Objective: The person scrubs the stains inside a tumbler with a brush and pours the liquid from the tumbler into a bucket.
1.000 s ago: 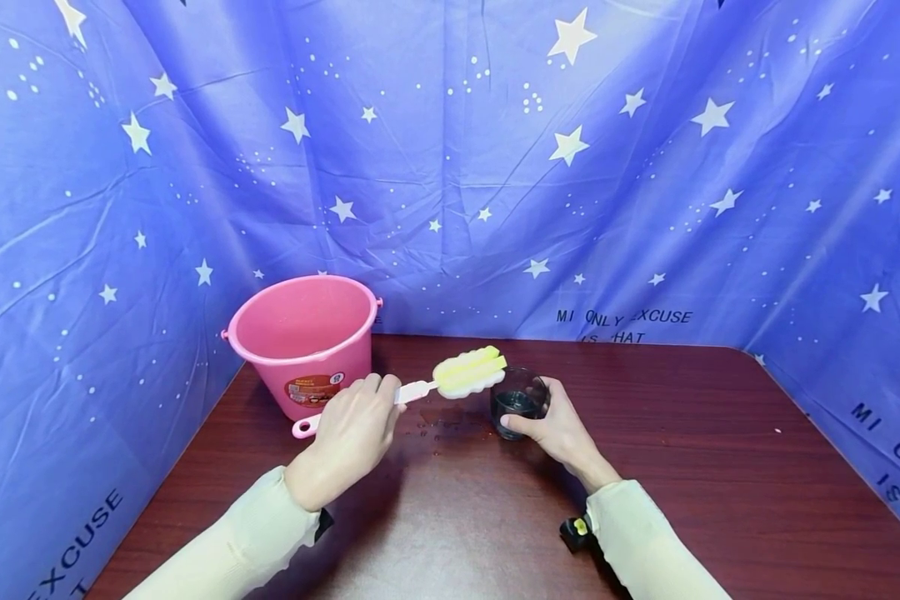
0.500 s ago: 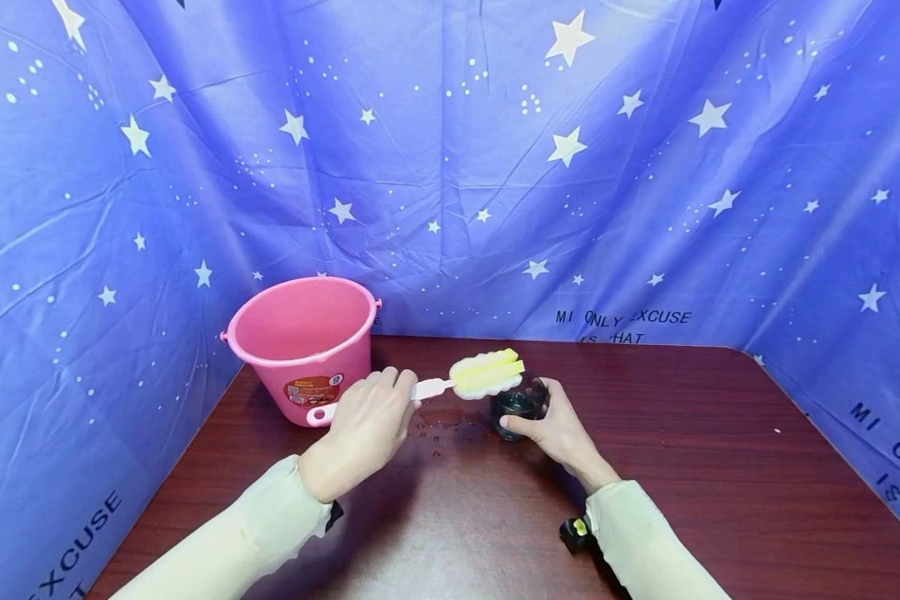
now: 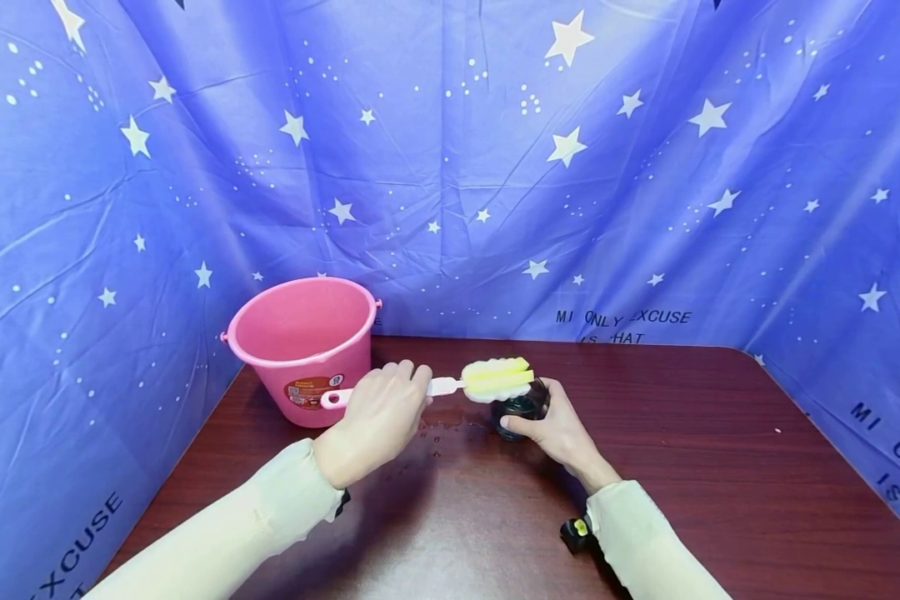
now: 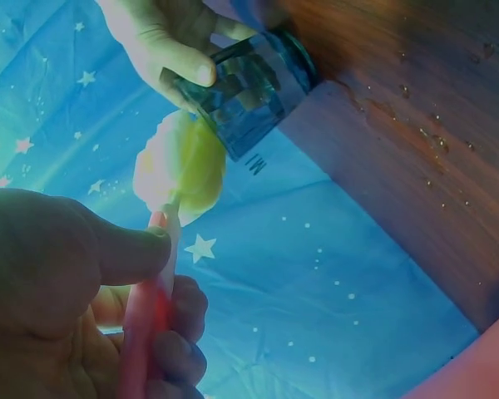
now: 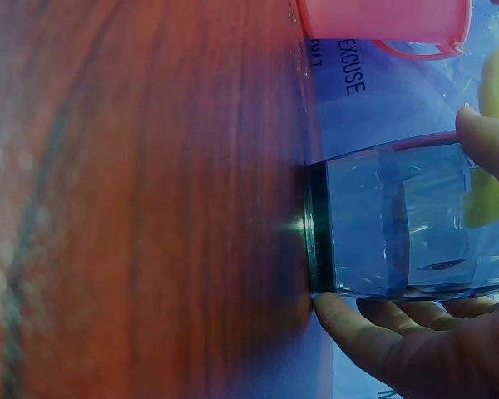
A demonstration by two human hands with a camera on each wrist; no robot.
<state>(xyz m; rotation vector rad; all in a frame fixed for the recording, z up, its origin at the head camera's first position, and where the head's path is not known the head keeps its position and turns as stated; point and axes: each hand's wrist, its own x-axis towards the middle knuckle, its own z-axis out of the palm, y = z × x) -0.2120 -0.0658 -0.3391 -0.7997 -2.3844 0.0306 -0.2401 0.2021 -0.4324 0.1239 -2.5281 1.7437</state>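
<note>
Sponge brush (image 3: 444,386), clasped in the left grip (image 3: 381,417), lies nearly level, tip at the glass (image 5: 370,224) the right grip (image 3: 566,433) clasps.

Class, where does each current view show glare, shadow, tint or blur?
Head view: pale sheen on the front of the tabletop, dark shadow beside the left sleeve; left wrist view: blue-green tint, the sponge brush head partly washed out; right wrist view: wood grain soft at far left, bright glint by the base of the drinking glass.

Blue cloth (image 3: 420,167) printed with white stars (image 3: 572,37) hangs in folds along the left, far and right sides of a dark red-brown table (image 3: 682,433), its near middle shining pale
</note>
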